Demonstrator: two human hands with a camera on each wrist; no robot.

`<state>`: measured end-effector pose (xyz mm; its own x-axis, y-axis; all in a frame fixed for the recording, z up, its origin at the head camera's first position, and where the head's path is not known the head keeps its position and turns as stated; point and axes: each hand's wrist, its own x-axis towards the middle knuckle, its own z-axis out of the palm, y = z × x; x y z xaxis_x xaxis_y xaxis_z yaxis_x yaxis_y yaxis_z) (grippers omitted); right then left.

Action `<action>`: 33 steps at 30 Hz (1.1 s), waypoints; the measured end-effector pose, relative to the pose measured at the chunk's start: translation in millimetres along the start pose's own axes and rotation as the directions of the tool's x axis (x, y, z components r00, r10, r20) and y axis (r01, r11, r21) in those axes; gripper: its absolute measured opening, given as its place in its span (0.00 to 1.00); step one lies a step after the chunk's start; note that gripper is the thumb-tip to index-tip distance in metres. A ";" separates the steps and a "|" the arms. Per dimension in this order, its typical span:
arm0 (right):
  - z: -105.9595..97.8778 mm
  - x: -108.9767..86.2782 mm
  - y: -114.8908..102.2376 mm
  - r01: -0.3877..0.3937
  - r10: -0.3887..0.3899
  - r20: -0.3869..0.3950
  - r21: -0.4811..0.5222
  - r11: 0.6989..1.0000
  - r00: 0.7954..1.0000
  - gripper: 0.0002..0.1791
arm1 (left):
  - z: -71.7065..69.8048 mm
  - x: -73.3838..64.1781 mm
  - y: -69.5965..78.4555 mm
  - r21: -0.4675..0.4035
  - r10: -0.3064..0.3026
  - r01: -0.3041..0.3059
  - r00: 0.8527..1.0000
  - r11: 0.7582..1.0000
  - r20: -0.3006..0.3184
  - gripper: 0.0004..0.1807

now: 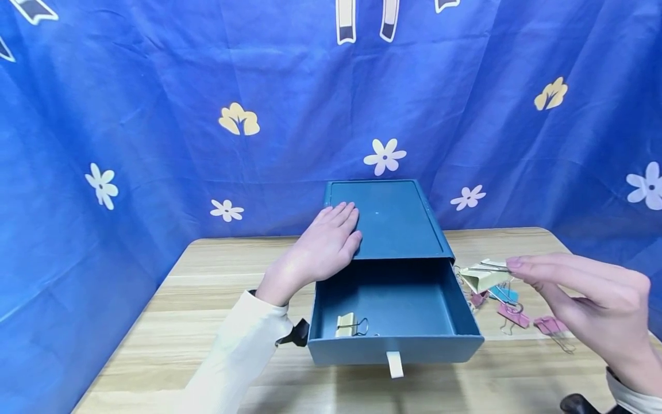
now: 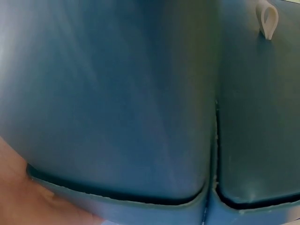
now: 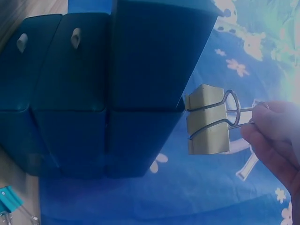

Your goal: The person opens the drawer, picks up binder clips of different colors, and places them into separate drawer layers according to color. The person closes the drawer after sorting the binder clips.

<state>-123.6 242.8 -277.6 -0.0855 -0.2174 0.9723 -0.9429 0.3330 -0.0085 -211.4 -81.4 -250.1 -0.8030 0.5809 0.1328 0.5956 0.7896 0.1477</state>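
My left hand (image 1: 323, 244) lies on the left part of the top of a dark blue drawer cabinet (image 1: 400, 218), fingers straight. The cabinet's top drawer (image 1: 403, 313) is pulled out towards me. Inside it, near the front left, is a pale yellow binder clip (image 1: 345, 325). To the right of the drawer, my right hand (image 1: 595, 305) pinches another pale yellow binder clip (image 3: 208, 124) by its wire handles, held above the table. In the left wrist view, only part of the left hand (image 2: 37, 201) shows beside the blue plastic.
Several loose binder clips lie on the wooden table right of the cabinet, among them a blue clip (image 1: 504, 294) and a pink clip (image 1: 513, 315). A white pull tab (image 1: 395, 364) hangs from the drawer front. Behind the table hangs a blue patterned curtain (image 1: 289, 167).
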 end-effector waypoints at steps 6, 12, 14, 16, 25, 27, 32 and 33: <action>11.5 9.6 -3.4 0.048 -0.048 -0.013 0.038 0.998 0.999 0.08 | -0.1 0.8 -0.3 0.000 0.003 -0.003 1.000 1.000 -0.009 0.30; 25.1 22.5 -8.4 0.066 -0.070 0.050 0.088 0.994 0.996 0.10 | 0.3 0.3 -0.5 0.002 0.002 -0.002 1.000 1.000 -0.004 0.30; 29.2 26.8 -9.7 0.082 -0.092 0.096 0.099 0.992 0.991 0.12 | 0.6 0.0 -0.6 0.001 0.001 -0.001 1.000 1.000 -0.004 0.30; 33.0 30.7 -10.4 0.102 -0.120 0.148 0.125 0.987 0.982 0.15 | 0.7 -0.2 -0.6 0.000 0.001 -0.001 1.000 1.000 -0.004 0.30; 48.0 37.7 -11.8 0.164 -0.181 0.347 0.078 0.983 0.920 0.15 | 1.3 0.6 -0.9 -0.006 -0.001 0.001 1.000 1.000 -0.008 0.30; 53.1 39.0 -13.1 0.172 -0.192 0.417 0.086 0.981 0.889 0.16 | 1.4 0.5 -0.4 -0.010 -0.002 0.002 1.000 1.000 -0.006 0.30; 68.6 39.7 -15.5 0.146 -0.181 0.564 0.107 0.983 0.806 0.20 | 1.8 -0.4 0.7 -0.010 -0.002 0.002 1.000 1.000 -0.014 0.30; 71.4 39.1 -15.7 0.138 -0.174 0.582 0.107 0.985 0.794 0.21 | 2.0 -0.4 0.9 -0.010 -0.004 0.004 1.000 1.000 -0.011 0.30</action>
<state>-135.2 163.6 -256.1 -0.0909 -0.7646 0.6381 -0.9747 0.1998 0.1006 -210.6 -80.6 -251.9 -0.8053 0.5753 0.1434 0.5925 0.7899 0.1579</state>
